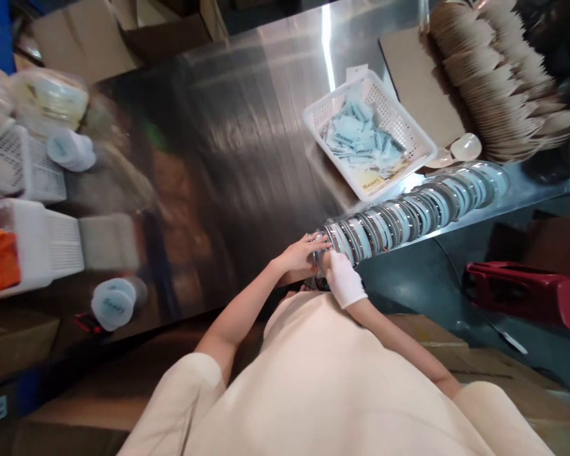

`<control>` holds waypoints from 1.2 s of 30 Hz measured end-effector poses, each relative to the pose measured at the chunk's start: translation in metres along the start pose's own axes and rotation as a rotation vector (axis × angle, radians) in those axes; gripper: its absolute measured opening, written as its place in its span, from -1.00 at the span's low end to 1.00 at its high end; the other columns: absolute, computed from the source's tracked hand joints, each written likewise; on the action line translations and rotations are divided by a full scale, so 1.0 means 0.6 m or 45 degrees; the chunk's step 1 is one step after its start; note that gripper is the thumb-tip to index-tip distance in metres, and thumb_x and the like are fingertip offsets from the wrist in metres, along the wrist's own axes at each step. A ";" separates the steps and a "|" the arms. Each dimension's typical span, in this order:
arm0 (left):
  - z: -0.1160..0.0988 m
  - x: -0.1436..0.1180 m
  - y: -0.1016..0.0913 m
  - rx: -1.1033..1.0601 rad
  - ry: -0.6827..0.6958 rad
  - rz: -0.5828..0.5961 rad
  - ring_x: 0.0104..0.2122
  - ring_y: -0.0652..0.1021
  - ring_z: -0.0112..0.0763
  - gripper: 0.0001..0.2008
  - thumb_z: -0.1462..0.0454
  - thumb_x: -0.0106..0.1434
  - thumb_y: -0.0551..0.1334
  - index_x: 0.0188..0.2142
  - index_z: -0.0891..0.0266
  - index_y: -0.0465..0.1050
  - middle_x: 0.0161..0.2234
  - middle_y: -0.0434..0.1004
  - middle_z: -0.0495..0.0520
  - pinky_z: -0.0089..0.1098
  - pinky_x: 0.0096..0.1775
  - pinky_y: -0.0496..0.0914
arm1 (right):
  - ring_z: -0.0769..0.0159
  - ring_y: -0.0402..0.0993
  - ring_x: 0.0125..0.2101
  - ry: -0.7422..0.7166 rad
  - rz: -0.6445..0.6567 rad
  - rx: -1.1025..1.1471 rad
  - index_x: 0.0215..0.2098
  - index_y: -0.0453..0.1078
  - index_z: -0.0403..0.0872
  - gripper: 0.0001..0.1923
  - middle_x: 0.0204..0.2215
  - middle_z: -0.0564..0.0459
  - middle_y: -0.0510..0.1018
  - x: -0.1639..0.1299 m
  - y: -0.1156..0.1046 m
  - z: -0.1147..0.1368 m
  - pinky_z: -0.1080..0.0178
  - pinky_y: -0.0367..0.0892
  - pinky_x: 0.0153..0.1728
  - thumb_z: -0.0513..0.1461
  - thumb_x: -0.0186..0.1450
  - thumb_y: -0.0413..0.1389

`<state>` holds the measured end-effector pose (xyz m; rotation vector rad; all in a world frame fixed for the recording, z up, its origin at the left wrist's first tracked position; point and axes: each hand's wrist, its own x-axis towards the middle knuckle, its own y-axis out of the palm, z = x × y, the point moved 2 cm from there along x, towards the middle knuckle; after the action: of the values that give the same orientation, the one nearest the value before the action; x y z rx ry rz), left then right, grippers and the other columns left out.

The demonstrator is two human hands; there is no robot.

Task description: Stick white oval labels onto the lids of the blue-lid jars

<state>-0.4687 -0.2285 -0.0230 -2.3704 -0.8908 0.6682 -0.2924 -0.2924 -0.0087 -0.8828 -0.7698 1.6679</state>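
Observation:
A long row of round, clear-rimmed lids with pale discs inside point(399, 221) lies on edge along the front of the metal table. At its near end my left hand point(297, 254), bare, is curled with its fingertips over the rim of the end lid. My right hand point(344, 280), in a white glove, is closed right beside it, against the same end of the row. What the gloved fingers hold is hidden. Behind the row stands a white perforated basket point(316, 120), with blue-and-white printed sachets point(354, 133) in it.
Brown paper-like scoops point(498, 82) are stacked at the back right, beside a cardboard sheet point(415, 82). White baskets point(64, 240) and pale printed discs point(114, 304) are at left. A red plastic stool-like object point(527, 294) and cardboard boxes point(498, 380) lie at right, below table height.

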 end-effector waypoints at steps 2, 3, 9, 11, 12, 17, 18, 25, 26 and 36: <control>0.004 0.006 0.002 -0.041 0.002 -0.035 0.39 0.18 0.03 -0.15 0.19 0.06 0.48 0.33 0.10 0.29 0.39 0.18 0.12 0.02 0.38 0.03 | 0.04 0.45 -0.09 -0.015 -0.005 -0.123 0.18 0.35 -0.18 -0.58 -0.04 -0.30 0.51 0.032 0.038 0.025 0.06 0.42 -0.08 -0.34 0.42 -0.12; 0.007 0.007 0.002 -0.059 -0.010 -0.055 0.38 0.21 0.02 -0.14 0.20 0.04 0.48 0.33 0.14 0.29 0.38 0.21 0.16 0.00 0.38 0.05 | 0.04 0.43 -0.09 -0.046 -0.037 -0.137 0.14 0.37 -0.18 -0.60 -0.07 -0.30 0.51 0.045 0.052 0.030 0.04 0.40 -0.06 -0.34 0.43 -0.14; 0.017 0.004 -0.001 -0.072 -0.066 -0.026 0.40 0.16 -0.05 -0.03 0.15 0.02 0.51 0.39 0.06 0.18 0.40 0.18 0.11 -0.01 0.39 0.01 | 0.05 0.14 0.30 -0.549 -0.392 -0.060 0.19 0.32 -0.09 -0.59 0.18 -0.17 0.42 0.042 0.065 -0.038 -0.16 -0.07 0.32 -0.26 0.38 0.00; 0.014 0.002 -0.005 -0.060 -0.064 -0.004 0.41 0.13 -0.08 -0.02 0.10 0.06 0.50 0.41 0.02 0.12 0.40 0.16 0.09 -0.01 0.40 -0.01 | 0.08 0.04 0.36 -0.622 -0.377 -0.071 0.24 0.28 -0.07 -0.53 0.26 -0.15 0.36 0.027 0.070 -0.067 -0.15 -0.15 0.36 -0.25 0.36 0.05; 0.012 0.001 -0.006 -0.045 -0.062 0.004 0.42 0.12 -0.09 -0.01 0.09 0.08 0.49 0.42 0.01 0.08 0.41 0.15 0.09 -0.01 0.40 -0.02 | 0.10 0.01 0.38 -0.629 -0.352 -0.086 0.24 0.28 -0.06 -0.53 0.28 -0.14 0.35 0.023 0.076 -0.076 -0.13 -0.15 0.36 -0.25 0.37 0.06; 0.004 -0.015 0.007 0.176 -0.079 0.044 0.46 -0.07 -0.07 -0.08 0.04 0.28 0.34 0.47 -0.01 -0.14 0.47 -0.09 0.13 0.11 0.37 -0.02 | 0.14 0.02 0.39 -0.514 -0.361 -0.060 0.19 0.34 -0.03 -0.61 0.30 -0.13 0.33 0.029 0.091 -0.071 -0.10 -0.08 0.36 -0.30 0.41 0.03; 0.003 -0.021 0.012 0.240 -0.079 0.058 0.46 -0.13 -0.06 -0.13 0.04 0.33 0.29 0.47 -0.03 -0.15 0.48 -0.14 0.14 0.15 0.36 -0.03 | 0.12 0.02 0.39 -0.537 -0.346 -0.008 0.19 0.34 -0.04 -0.61 0.32 -0.14 0.31 0.027 0.083 -0.070 -0.11 -0.05 0.36 -0.28 0.41 0.04; -0.037 0.000 0.028 0.571 -0.113 -0.148 0.44 -0.32 0.19 0.00 -0.11 0.28 0.27 0.48 0.23 -0.20 0.47 -0.42 0.42 0.34 0.31 -0.19 | 0.13 0.44 0.09 -0.060 -0.792 0.335 0.15 0.39 -0.01 -0.64 0.04 -0.12 0.55 -0.062 -0.025 -0.193 -0.04 0.35 0.15 -0.24 0.43 -0.02; -0.053 0.028 0.028 0.578 -0.082 -0.184 0.44 -0.32 0.20 0.05 -0.16 0.25 0.28 0.48 0.25 -0.21 0.48 -0.41 0.42 0.34 0.32 -0.20 | 0.12 0.46 0.06 0.045 -0.858 0.318 0.15 0.40 -0.03 -0.64 0.01 -0.13 0.56 -0.071 -0.030 -0.212 -0.05 0.36 0.14 -0.24 0.44 -0.04; -0.120 0.245 0.055 0.680 0.225 -0.060 0.43 -0.07 0.32 -0.04 -0.13 0.18 0.37 0.45 -0.08 -0.01 0.51 -0.31 0.13 0.22 0.30 0.05 | 0.06 0.42 0.14 0.354 -0.542 0.591 0.06 0.52 -0.11 -0.54 0.05 -0.20 0.55 0.008 0.028 -0.281 -0.05 0.27 0.26 -0.06 0.42 -0.06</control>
<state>-0.3134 -0.1673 -0.0280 -1.8897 -0.5973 0.5798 -0.1583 -0.2814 -0.1116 -0.5551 -0.3253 1.2368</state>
